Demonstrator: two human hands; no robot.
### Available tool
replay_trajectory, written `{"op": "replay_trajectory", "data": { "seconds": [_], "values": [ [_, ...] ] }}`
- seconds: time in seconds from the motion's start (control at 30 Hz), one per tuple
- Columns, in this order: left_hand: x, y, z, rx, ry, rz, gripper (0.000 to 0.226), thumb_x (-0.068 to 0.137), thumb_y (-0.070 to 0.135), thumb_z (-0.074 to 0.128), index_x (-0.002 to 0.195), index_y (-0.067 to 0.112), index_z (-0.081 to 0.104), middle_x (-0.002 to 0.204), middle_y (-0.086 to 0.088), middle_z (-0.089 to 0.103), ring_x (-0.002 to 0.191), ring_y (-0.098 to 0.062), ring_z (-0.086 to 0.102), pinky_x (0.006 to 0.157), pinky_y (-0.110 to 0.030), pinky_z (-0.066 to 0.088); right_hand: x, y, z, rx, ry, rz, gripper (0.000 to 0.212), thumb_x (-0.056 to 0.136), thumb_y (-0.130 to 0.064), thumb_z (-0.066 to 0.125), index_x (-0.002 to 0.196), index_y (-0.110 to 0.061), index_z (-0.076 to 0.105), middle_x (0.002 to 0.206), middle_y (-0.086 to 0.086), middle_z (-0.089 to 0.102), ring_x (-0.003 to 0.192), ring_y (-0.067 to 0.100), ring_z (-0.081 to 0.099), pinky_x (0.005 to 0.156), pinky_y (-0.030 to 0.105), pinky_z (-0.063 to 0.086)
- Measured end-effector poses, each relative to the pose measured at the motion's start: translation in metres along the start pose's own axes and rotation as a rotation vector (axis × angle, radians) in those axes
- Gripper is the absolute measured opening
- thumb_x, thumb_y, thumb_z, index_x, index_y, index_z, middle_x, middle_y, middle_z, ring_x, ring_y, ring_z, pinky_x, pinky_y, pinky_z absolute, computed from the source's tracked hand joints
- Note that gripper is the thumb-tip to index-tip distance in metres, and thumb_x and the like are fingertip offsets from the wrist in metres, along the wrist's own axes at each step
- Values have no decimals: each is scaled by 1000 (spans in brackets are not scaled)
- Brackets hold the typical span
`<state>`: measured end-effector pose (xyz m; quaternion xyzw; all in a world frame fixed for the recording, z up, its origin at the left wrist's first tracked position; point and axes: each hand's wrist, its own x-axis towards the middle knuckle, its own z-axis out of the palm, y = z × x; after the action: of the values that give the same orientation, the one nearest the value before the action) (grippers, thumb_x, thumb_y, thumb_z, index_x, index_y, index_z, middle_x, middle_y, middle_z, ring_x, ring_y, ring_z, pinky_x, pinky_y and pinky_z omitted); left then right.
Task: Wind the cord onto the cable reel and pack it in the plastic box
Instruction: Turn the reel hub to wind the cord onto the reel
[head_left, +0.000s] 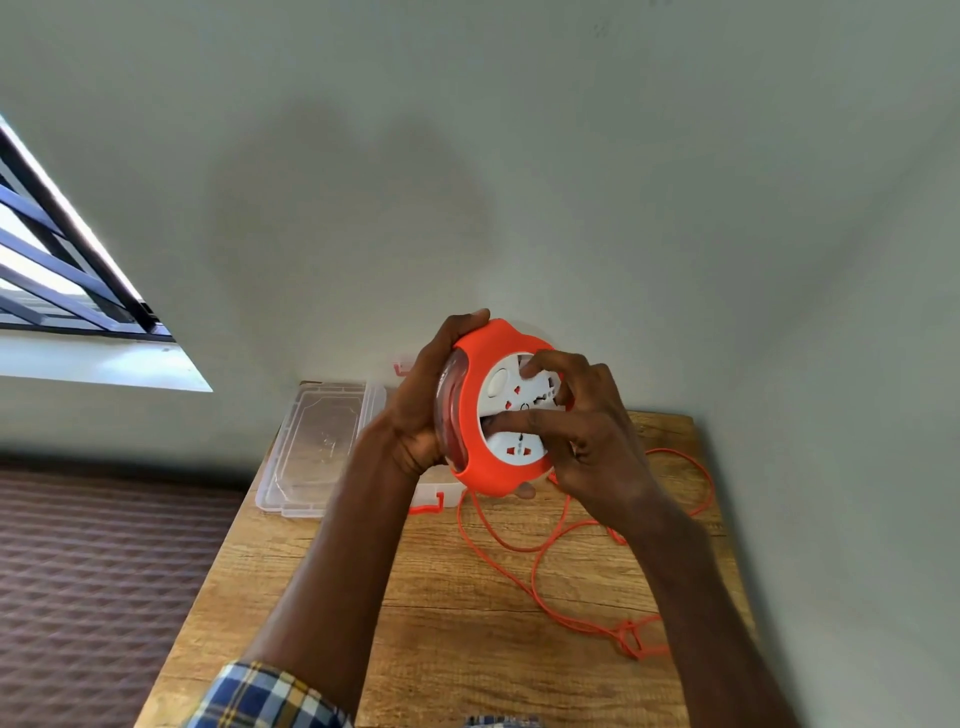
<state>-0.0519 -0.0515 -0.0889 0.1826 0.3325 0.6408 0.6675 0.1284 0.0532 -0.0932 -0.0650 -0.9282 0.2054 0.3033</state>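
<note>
Gripped by left hand (421, 400), cable reel (501, 410); cord (540, 566) apparently loose.

wooden table (426, 623) | on it: clear plastic box (317, 447), orange cord (540, 566)

Daylight from window (62, 270) at left — soft shadows, wide-angle warping, slight blur.

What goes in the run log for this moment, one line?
left hand: grips cable reel rim | right hand: fingers on socket face | cord: mostly loose on table | plastic box: open
</note>
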Motion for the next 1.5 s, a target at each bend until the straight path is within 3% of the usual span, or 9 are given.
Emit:
{"op": "replay_trajectory", "data": {
  "seconds": [0.23, 0.37, 0.47, 0.6, 0.7, 0.87, 1.03, 1.33, 1.5],
  "values": [
    [-1, 7, 5, 41, 44, 36, 59, 93, 65, 60, 118, 15, 79, 111, -12, 78, 99, -29, 75, 90, -46, 61, -2, -8, 7, -128, 110, 118, 59, 85, -6, 78, 129, -45, 69, 133, 0, 57, 112, 24, 52, 75, 39, 56],
    [-3, 8, 5, 71, 94, 41, 57, 96, 62, 61, 121, 13, 75, 111, -14, 75, 100, -32, 72, 93, -47, 59, 2, -19, 10, -57, 90, 338, 66, 78, -63, 72, 139, -49, 54, 103, -13, 56, 97, 8, 55, 67, 26, 55],
    [-4, 3, 6, 62, 104, 47, 55, 98, 61, 57, 117, 12, 76, 107, -14, 76, 97, -30, 72, 91, -46, 59, 4, -27, 18, -26, 164, 435, 72, 76, -77, 61, 138, -41, 53, 100, -12, 73, 84, 7, 68, 63, 20, 54],
    [-7, 3, 3, 36, 105, 77, 57, 97, 63, 57, 116, 13, 78, 107, -14, 77, 95, -29, 74, 85, -44, 62, 4, -28, 20, -69, 127, 357, 64, 88, -66, 60, 141, -31, 54, 118, -5, 63, 103, 11, 56, 72, 13, 40],
    [-7, 3, -1, 13, 89, 78, 60, 96, 63, 60, 125, 12, 70, 113, -15, 72, 99, -32, 69, 91, -47, 58, 5, -15, 8, -9, 105, 236, 52, 92, -45, 67, 141, -33, 55, 129, -6, 50, 117, 14, 49, 81, 18, 45],
    [-5, 3, -4, 6, 68, 56, 60, 94, 63, 63, 124, 13, 74, 114, -14, 75, 102, -31, 70, 93, -47, 58, 2, -4, 3, 31, -9, 30, 57, 87, 3, 74, 122, -43, 71, 143, -5, 48, 114, 18, 46, 80, 26, 49],
    [-4, 0, -5, 27, 63, 21, 61, 97, 65, 57, 124, 13, 74, 114, -14, 75, 101, -32, 70, 93, -48, 57, -1, 5, -2, 62, -94, 37, 70, 81, 13, 65, 120, -44, 73, 153, -10, 47, 114, 17, 44, 85, 22, 43],
    [0, 2, -1, 18, 72, 10, 61, 95, 64, 59, 123, 12, 73, 111, -13, 74, 98, -30, 70, 91, -47, 59, -4, -2, 7, -45, 65, 100, 62, 85, -1, 76, 126, -47, 69, 138, -5, 59, 109, 23, 52, 75, 37, 55],
    [2, 2, 0, 24, 73, 34, 54, 96, 60, 64, 120, 12, 74, 110, -14, 74, 101, -31, 69, 96, -48, 54, -2, -18, 12, 4, 131, 330, 66, 77, -64, 74, 139, -51, 53, 101, -24, 57, 94, 4, 61, 69, 29, 59]
  ]
}}
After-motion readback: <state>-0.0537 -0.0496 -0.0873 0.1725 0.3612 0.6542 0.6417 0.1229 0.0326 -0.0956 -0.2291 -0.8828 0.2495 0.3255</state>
